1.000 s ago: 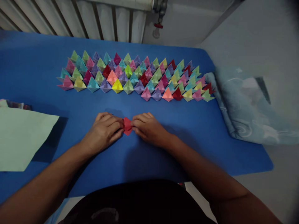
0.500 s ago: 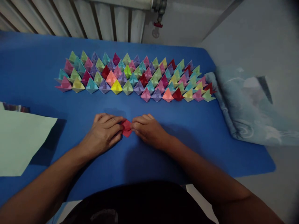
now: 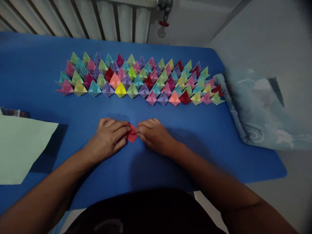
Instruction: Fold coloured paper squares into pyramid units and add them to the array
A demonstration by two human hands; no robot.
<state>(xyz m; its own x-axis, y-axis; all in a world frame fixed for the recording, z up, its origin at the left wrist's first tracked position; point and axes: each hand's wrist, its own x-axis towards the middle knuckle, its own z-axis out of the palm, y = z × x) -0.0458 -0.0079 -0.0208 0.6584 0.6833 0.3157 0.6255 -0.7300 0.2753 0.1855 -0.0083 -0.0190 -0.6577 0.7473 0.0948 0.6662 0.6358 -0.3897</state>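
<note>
A small red folded paper (image 3: 132,136) lies between my hands, low over the blue tabletop. Fingers of my left hand (image 3: 111,135) press on its left side and cover part of it. My right hand (image 3: 154,134) pinches its right edge between thumb and fingers. Beyond them stand rows of many-coloured folded paper boats, among them a yellow paper boat (image 3: 120,90) and an orange paper boat (image 3: 175,98) in the nearer rows.
The blue table (image 3: 102,182) backs onto a white radiator (image 3: 104,19) with a red-handled valve (image 3: 164,23). Pale green paper sheets (image 3: 21,149) lie at the left. A folded grey-blue patterned cloth (image 3: 263,120) covers the right end.
My left fingers have shifted slightly over the red paper, hiding a little more of its middle. Both hands stay in nearly the same place, still on it.
</note>
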